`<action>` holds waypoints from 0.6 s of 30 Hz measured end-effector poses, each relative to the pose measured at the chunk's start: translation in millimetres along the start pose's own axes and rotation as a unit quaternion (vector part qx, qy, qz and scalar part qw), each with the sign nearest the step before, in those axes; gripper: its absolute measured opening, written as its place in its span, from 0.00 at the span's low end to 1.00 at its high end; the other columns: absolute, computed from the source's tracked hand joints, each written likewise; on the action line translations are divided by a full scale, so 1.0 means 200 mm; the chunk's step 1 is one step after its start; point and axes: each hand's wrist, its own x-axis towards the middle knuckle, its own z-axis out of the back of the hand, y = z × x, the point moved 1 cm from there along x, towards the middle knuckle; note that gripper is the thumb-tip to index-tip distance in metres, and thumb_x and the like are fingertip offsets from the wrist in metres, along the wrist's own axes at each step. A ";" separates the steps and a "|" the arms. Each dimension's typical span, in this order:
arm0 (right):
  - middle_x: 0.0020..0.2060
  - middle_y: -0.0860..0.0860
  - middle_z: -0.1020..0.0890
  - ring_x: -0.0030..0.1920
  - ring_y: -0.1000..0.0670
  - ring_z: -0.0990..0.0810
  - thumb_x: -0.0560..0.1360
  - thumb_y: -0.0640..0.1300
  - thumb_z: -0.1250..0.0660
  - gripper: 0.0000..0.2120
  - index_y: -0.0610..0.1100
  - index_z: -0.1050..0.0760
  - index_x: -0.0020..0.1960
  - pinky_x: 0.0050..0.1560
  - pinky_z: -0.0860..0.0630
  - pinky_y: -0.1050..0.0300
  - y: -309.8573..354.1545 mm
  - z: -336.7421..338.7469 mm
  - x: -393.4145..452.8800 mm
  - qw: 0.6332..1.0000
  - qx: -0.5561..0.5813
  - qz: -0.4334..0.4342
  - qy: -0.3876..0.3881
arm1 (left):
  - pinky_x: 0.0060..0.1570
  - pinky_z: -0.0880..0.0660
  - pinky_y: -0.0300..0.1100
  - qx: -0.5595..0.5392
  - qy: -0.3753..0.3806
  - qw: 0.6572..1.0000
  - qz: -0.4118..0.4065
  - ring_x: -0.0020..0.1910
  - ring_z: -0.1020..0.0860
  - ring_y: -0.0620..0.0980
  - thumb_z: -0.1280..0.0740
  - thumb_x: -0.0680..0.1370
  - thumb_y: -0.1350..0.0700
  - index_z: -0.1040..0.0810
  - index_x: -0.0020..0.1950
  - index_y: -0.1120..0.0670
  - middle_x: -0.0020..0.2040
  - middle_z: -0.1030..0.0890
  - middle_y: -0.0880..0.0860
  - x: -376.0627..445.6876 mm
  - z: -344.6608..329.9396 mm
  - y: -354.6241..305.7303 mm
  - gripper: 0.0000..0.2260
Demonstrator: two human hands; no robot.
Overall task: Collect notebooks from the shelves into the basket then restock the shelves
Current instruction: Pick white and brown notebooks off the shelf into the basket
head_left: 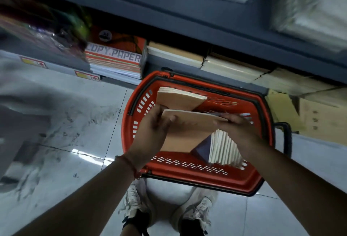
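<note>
Holding a brown-covered notebook (185,132) over the red basket (197,177), both hands work together: the left hand (153,123) grips its left edge, fingers curled round the cover, while the right hand (235,125) clasps the right corner from above. Below them, inside the basket, a row of notebooks (225,149) stands on edge with pale page blocks showing, and another small stack of brown notebooks (179,97) leans against the far wall. The basket sits on the tiled floor (75,123), right in front of the lowest shelf (187,64). On that shelf, a box marked copy paper (116,55) sits beside what look like more paper stacks, though blur makes them hard to read. White shoes (197,211) show below.
</note>
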 end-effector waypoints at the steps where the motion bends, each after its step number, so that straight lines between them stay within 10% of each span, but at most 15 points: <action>1: 0.46 0.51 0.17 0.46 0.56 0.21 0.73 0.40 0.28 0.11 0.45 0.19 0.55 0.40 0.28 0.66 0.05 0.03 -0.06 0.999 0.039 -0.023 0.001 | 0.48 0.23 0.39 -0.009 -0.005 1.000 -0.004 0.51 0.20 0.44 0.34 0.80 0.54 0.24 0.55 0.52 0.51 0.18 0.48 -0.02 0.01 -0.08 0.05; 7: 0.56 0.56 0.16 0.61 0.53 0.23 0.67 0.53 0.27 0.20 0.50 0.19 0.58 0.63 0.33 0.53 0.36 0.21 -0.49 0.987 0.133 -0.069 0.051 | 0.50 0.24 0.35 -0.035 0.015 0.998 -0.050 0.53 0.20 0.43 0.36 0.81 0.56 0.24 0.58 0.52 0.53 0.18 0.46 -0.19 0.09 -0.67 0.06; 18: 0.53 0.55 0.15 0.59 0.51 0.20 0.73 0.46 0.28 0.13 0.49 0.19 0.58 0.69 0.30 0.45 0.85 0.50 -1.28 0.983 0.179 -0.012 0.047 | 0.47 0.19 0.46 -0.098 0.010 0.993 -0.064 0.49 0.17 0.53 0.35 0.80 0.58 0.23 0.58 0.58 0.51 0.15 0.55 -0.56 0.14 -1.75 0.08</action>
